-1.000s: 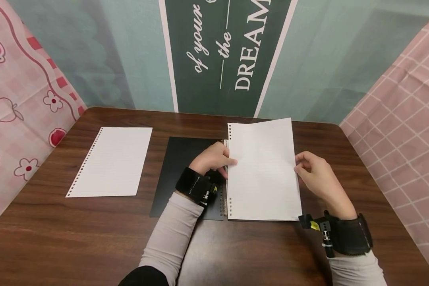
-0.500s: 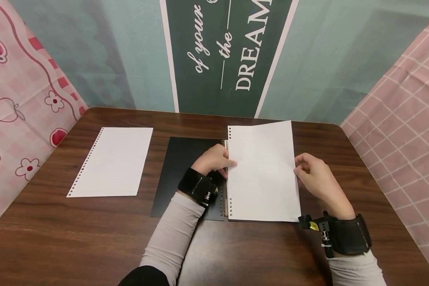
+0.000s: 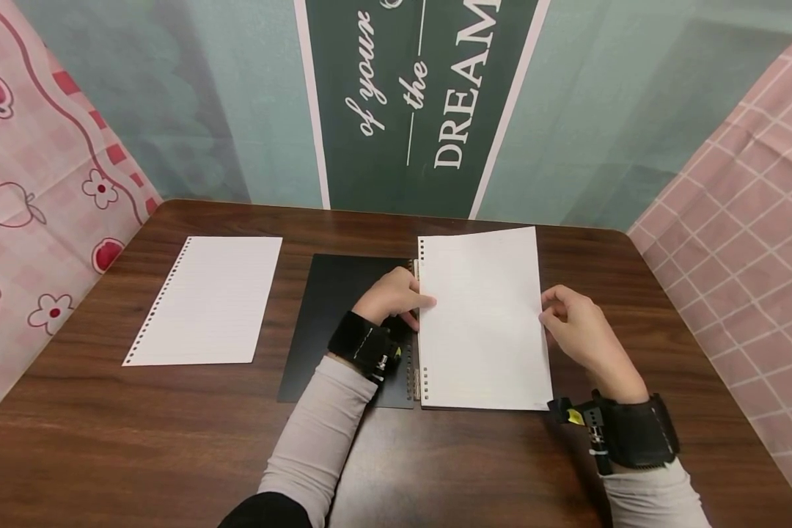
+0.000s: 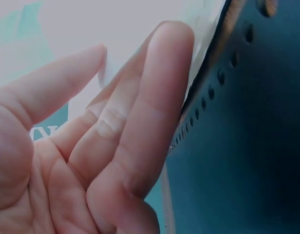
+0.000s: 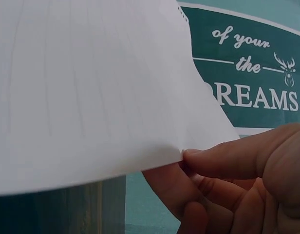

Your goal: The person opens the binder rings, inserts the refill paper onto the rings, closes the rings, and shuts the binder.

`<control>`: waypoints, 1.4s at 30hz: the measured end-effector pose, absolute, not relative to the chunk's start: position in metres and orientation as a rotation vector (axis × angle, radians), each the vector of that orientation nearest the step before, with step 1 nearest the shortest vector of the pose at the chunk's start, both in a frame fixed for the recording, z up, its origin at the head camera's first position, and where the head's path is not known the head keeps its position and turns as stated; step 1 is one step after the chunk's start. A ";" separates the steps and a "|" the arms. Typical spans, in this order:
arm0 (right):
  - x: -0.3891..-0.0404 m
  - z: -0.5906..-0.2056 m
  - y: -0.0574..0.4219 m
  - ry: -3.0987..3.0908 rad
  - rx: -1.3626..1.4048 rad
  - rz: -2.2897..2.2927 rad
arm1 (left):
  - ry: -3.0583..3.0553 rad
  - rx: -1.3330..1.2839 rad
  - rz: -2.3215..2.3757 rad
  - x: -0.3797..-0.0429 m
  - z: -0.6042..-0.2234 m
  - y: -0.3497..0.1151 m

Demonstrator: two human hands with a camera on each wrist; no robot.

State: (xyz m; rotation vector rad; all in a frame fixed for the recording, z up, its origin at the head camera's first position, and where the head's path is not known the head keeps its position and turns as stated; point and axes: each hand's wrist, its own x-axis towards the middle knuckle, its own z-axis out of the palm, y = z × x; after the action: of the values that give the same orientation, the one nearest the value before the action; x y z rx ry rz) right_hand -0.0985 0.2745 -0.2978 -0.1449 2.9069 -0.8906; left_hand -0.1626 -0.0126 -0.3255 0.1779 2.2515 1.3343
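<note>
A white loose-leaf sheet, faintly ruled and punched with holes down its left side, lies over the right half of an open black binder. My left hand holds the punched edge near the spine, thumb on top and fingers underneath. The same left hand fills much of the left wrist view, beside the binder cover's row of holes. At the opposite edge, my right hand pinches the sheet between thumb and fingers. The right wrist view shows the sheet bowed upward there. Most of the rings are hidden.
Another punched sheet lies flat on the brown wooden table to the left. A green printed backdrop stands behind the table. Pink patterned cloths hang at the left and right.
The held sheet has shifted slightly toward me, its top edge now lower. My right hand has moved a little left with it. My left hand stays nearly in place.
</note>
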 end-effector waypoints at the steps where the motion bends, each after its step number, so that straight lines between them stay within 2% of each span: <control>1: -0.099 -0.298 0.275 2.905 -0.146 -0.892 | 2.252 0.175 1.336 -0.163 -0.326 -0.013; 21: -0.104 -0.309 0.275 2.866 -0.121 -0.911 | 2.237 0.036 1.405 -0.169 -0.330 -0.021; 42: -0.109 -0.329 0.273 2.838 -0.081 -0.918 | 2.239 0.002 1.389 -0.168 -0.332 -0.021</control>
State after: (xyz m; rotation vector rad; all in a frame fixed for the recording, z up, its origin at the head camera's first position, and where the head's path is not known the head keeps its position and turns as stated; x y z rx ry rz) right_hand -0.1087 0.2728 -0.3287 -0.0806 2.8375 -0.9177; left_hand -0.1682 -0.0213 -0.3320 0.0016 2.2392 1.3895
